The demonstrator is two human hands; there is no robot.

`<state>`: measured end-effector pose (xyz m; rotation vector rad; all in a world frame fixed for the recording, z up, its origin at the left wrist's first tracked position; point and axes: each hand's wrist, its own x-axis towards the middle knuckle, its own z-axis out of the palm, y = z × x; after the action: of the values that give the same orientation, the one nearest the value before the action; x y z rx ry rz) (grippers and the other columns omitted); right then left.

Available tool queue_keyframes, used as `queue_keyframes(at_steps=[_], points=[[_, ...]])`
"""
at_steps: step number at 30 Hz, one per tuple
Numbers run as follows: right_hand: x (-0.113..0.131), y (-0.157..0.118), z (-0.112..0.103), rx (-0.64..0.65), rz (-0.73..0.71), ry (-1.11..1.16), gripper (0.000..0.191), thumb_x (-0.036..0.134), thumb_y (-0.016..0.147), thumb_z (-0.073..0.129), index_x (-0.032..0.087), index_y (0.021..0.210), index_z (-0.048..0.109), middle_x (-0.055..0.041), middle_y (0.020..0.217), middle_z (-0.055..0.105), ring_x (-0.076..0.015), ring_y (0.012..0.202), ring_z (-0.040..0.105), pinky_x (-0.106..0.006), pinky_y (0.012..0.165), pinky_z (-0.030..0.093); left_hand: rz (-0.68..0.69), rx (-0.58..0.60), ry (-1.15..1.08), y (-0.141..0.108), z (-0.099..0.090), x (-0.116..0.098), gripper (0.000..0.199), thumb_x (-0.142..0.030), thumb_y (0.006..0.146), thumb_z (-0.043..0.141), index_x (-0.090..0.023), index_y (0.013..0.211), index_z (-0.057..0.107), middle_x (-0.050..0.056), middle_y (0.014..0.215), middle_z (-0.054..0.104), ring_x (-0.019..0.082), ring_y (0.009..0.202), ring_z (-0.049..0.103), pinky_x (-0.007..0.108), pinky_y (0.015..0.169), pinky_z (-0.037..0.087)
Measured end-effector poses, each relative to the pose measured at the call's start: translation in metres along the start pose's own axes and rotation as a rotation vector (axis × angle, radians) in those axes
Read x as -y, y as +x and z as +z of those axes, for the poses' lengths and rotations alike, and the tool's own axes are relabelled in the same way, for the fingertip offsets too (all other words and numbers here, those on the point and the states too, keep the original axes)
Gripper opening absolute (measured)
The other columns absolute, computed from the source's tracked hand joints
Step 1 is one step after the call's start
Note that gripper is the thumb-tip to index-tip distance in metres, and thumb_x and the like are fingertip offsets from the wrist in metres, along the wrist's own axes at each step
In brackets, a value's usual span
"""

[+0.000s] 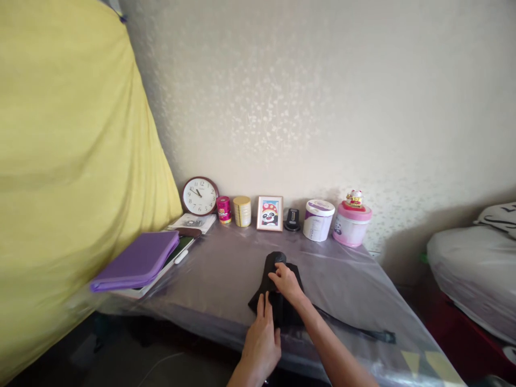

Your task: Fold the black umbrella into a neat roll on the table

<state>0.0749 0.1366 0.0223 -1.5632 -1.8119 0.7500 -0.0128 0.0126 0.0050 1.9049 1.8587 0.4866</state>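
A black fabric item (295,274) lies spread near the front of the table, with a rounded, bulging part (276,257) at its far end; its exact kind is unclear. My right hand (287,284) has its fingers curled onto the upper middle of the fabric, gripping it. On its near left side rests my left hand (261,338), fingers stretched out and touching the cloth. From beneath my right forearm a thin black strap or cord (346,323) runs right across the tabletop to a thicker dark end (387,337). My hands and right forearm cover part of the item.
The table (226,269) has a shiny plastic cover. A purple folder (137,260) lies at left. Along the wall stand a clock (200,196), a pink can (223,210), a yellow-lidded jar (242,211), a framed panda picture (270,214), a white tub (318,221) and a pink tin (351,226).
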Motion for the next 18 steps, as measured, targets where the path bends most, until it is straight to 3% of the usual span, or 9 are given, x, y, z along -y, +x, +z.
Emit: queue_keyframes(at_steps=[4,7,10,13,18], points=[[0.007,-0.003,0.000,-0.015,-0.016,-0.052,0.030,0.018,0.073,0.054,0.013,0.102,0.058,-0.0013,0.065,0.064,-0.0148,0.063,0.059,-0.022,0.057,0.041,-0.006,0.009,0.000,0.001,0.002,0.003,0.065,-0.017,0.077,0.035,-0.007,0.137,0.013,0.012,0.146,0.008,0.020,0.121,0.039,0.025,0.095,0.033],[0.012,-0.007,-0.001,-0.009,-0.027,-0.108,0.033,0.019,0.073,0.054,0.011,0.105,0.056,-0.0026,0.068,0.066,-0.0159,0.068,0.061,-0.023,0.061,0.040,0.014,-0.040,0.009,0.000,0.005,0.005,0.064,-0.016,0.077,0.035,-0.005,0.136,0.013,0.013,0.145,0.012,0.019,0.127,0.029,0.024,0.099,0.029],[0.014,-0.010,0.000,0.004,-0.042,-0.139,0.034,0.020,0.075,0.052,0.012,0.108,0.055,-0.0033,0.073,0.068,-0.0160,0.072,0.062,-0.022,0.064,0.041,0.045,-0.109,-0.026,-0.002,0.006,0.005,0.073,-0.014,0.076,0.036,-0.007,0.137,-0.003,0.012,0.146,0.012,0.017,0.130,0.024,0.023,0.100,0.028],[0.014,-0.012,0.002,0.013,-0.064,-0.151,0.033,0.021,0.076,0.051,0.013,0.108,0.054,-0.0041,0.078,0.069,-0.0164,0.074,0.063,-0.022,0.063,0.040,0.039,-0.117,-0.012,-0.005,0.002,0.001,0.078,-0.012,0.077,0.037,-0.017,0.136,-0.014,0.012,0.145,0.016,0.018,0.123,0.037,0.024,0.092,0.036],[0.013,-0.014,0.001,0.085,-0.106,-0.090,0.023,0.020,0.079,0.048,0.016,0.100,0.057,-0.0005,0.070,0.069,-0.0131,0.069,0.063,-0.020,0.060,0.040,0.011,-0.078,0.079,-0.007,-0.002,-0.003,0.074,-0.013,0.080,0.035,-0.024,0.137,-0.011,0.014,0.134,0.034,0.019,0.101,0.056,0.025,0.079,0.042]])
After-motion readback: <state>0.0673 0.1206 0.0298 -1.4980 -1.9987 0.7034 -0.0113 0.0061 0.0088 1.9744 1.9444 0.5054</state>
